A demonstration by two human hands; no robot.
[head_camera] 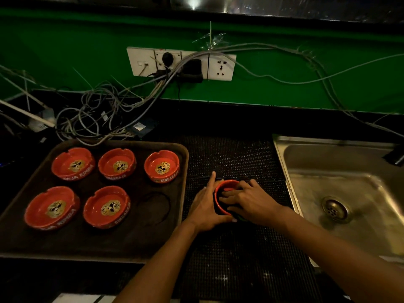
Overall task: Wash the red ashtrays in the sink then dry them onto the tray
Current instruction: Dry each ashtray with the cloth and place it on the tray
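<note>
We steady a round, glossy red ashtray (226,185) on the counter: left hand (205,207) grips its rim, right hand (251,201) presses flat inside. It looks rigid, probably slick and breakable.

Tray (179,193) sits left on the worktop (218,119), five ashtrays on it: three in the far row (73,164) (117,164) (162,166), two in the near row (51,207) (107,207). Mat (231,158) lies right of the tray, sink (328,184) right of the mat. Sixth ashtray (226,185) on the mat, between left hand (205,206) and right hand (251,201). Sockets (181,63) on the far wall, cables (96,114) heaped behind the tray.
</note>
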